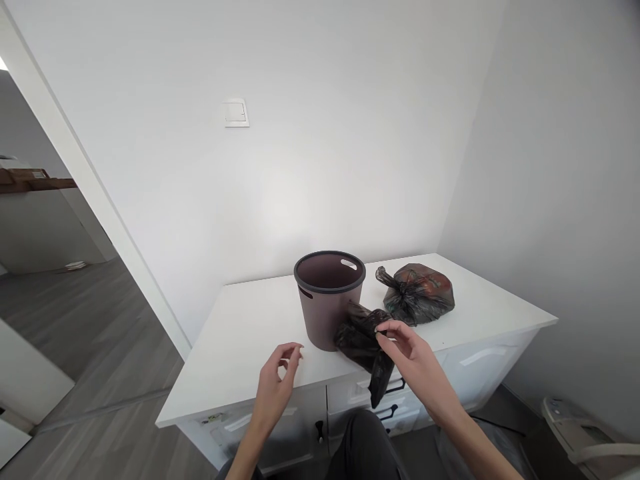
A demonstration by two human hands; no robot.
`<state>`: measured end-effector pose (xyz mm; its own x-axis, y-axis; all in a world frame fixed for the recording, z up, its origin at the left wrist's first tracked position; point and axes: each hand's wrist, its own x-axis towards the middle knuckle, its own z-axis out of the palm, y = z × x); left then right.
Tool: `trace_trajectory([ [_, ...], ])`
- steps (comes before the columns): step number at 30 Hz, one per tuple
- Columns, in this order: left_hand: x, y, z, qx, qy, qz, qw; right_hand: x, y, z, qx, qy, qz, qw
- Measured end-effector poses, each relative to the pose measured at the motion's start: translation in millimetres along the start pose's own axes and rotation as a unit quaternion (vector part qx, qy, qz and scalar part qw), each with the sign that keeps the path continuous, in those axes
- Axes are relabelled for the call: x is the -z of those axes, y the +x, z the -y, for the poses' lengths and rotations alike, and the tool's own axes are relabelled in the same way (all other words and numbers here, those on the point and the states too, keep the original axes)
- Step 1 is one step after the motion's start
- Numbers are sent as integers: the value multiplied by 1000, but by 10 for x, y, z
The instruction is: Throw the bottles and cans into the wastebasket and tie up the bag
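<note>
A purple-brown trash bin (327, 317) with a dark rim and cut-out handles stands upright on the white cabinet. My right hand (407, 350) pinches the edge of a crumpled black plastic bag (357, 337), which rests against the bin's right side. Part of that bag hangs over the cabinet's front edge. To the left of the bin, my left hand (277, 380) hovers by the front edge with thumb and index fingertips together, nothing visible between them. A knotted, filled black garbage bag (423, 293) lies behind my right hand.
The white cabinet top (250, 333) has doors and drawers with black handles below it. A light switch (235, 113) is on the wall behind. A doorway opens at left, and a pale appliance (580, 433) sits at lower right.
</note>
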<state>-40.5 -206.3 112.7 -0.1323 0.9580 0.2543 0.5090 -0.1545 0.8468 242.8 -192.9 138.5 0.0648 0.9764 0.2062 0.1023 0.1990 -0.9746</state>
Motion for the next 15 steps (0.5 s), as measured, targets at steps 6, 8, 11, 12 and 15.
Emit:
trace_trajectory([
  [6,-144,-83,-525,-81,-27,66,994,-47,-117,358,-19,77,73,994],
  [8,-140,-57,-606,-90,-29,85,992,-52,-101,423,-18,109,82,991],
  [11,-91,-17,-714,-79,-14,109,991,-43,-42,475,-18,147,69,987],
  [12,-68,-8,-743,-77,-9,112,991,-37,-20,480,-16,153,61,986],
  [15,5,3,-778,-77,1,84,993,-21,35,465,-3,158,40,987],
])
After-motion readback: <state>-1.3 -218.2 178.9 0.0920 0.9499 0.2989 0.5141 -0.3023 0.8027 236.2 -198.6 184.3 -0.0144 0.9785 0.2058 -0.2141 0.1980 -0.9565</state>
